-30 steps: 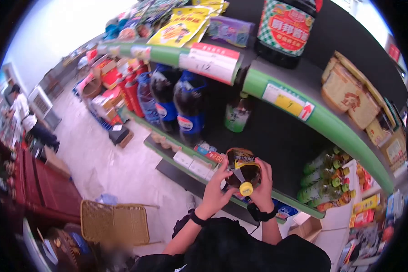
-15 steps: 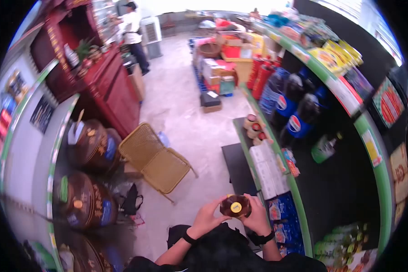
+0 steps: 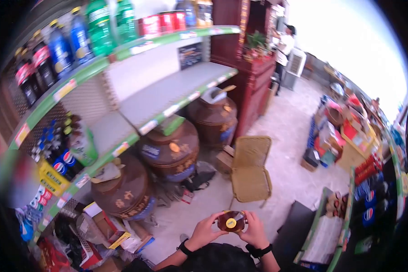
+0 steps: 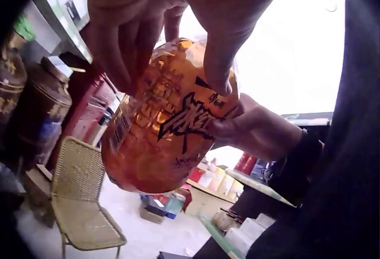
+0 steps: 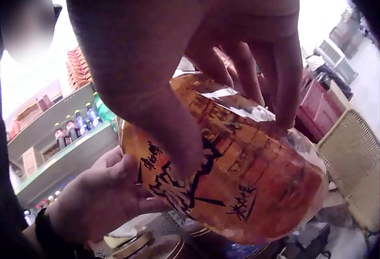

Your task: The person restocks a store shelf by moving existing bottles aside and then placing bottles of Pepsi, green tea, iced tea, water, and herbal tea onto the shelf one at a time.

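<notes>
Bottle: clear plastic bottle with amber-brown liquid, a yellow cap and an orange label with black characters point(image 3: 231, 221); held up between the two hands, in front of the dark-clothed torso, cap facing the head camera.
Left hand: left hand point(image 3: 206, 232) curled round its side of the bottle; in the left wrist view the thumb lies on the label, the fingers across the far side.
Right hand: right hand point(image 3: 255, 231) grips the opposite side, thumb on the label in the right wrist view, fingers bent over the bottle.
Wrists: a black band on each.
Bottle tilt: slanted in both wrist views; cap hidden there.
Floor: tan woven chair with metal legs point(image 3: 251, 170) beyond the hands; pale floor under it.
Jars: three large brown ceramic jars with gold characters point(image 3: 170, 149), in a row below grey shelves with green edging point(image 3: 167, 97).
Upper left shelf: green plastic soda bottles point(image 3: 99, 29), blue and dark ones beside them, red packs further along.
Cabinet: dark red wooden cabinet point(image 3: 255, 90), green plant on it.
Person: someone in a white top and dark trousers point(image 3: 284, 47), standing beyond the cabinet.
Right side: heap of cartons and red packages point(image 3: 342, 131); nearer, white boxes point(image 3: 325, 233) on a low green-edged shelf, dark bottles with blue labels point(image 3: 370, 216) beside.
Lower left: opened cartons and wrappers, jumbled; contents unclear.
</notes>
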Action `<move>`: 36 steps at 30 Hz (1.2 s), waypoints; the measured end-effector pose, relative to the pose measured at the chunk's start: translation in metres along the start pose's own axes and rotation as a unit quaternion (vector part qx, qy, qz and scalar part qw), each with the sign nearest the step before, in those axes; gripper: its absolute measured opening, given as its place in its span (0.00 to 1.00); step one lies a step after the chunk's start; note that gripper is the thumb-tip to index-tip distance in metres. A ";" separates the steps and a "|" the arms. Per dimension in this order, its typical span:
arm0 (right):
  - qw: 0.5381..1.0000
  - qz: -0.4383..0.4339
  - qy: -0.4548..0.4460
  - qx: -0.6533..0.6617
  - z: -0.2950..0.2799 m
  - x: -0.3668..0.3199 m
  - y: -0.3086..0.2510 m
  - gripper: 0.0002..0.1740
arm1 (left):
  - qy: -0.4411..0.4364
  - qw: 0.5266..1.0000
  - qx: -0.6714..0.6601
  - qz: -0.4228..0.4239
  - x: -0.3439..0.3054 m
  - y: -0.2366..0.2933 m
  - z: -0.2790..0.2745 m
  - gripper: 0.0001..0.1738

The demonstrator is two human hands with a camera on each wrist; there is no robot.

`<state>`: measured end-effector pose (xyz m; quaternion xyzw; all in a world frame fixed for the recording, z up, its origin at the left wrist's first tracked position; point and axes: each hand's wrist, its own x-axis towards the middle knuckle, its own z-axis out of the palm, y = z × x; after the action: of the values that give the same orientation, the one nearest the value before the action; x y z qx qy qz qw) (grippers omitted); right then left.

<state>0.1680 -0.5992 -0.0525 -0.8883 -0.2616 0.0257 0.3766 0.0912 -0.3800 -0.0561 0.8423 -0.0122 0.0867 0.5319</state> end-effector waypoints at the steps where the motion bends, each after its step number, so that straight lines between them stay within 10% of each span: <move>1: 1.000 -0.003 -0.017 0.011 0.018 0.010 -0.016 0.43 | 0.015 1.000 0.004 -0.002 -0.007 -0.009 -0.022 0.45; 11: 0.983 -0.139 -0.105 0.052 0.148 0.108 -0.140 0.45 | 0.168 0.982 0.054 -0.071 -0.061 -0.050 -0.187 0.46; 23: 0.887 -0.397 0.046 0.231 0.188 0.289 -0.274 0.47 | 0.502 0.842 0.157 0.119 0.014 -0.030 -0.302 0.39; 36: 0.847 -0.463 -0.134 0.224 0.249 0.437 -0.353 0.47 | 0.597 0.781 0.184 0.021 0.078 -0.072 -0.371 0.44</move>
<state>0.3268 -0.0205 0.0765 -0.5432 -0.6778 0.0248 0.4950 0.1271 -0.0096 0.0473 0.7034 0.3058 0.5838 0.2660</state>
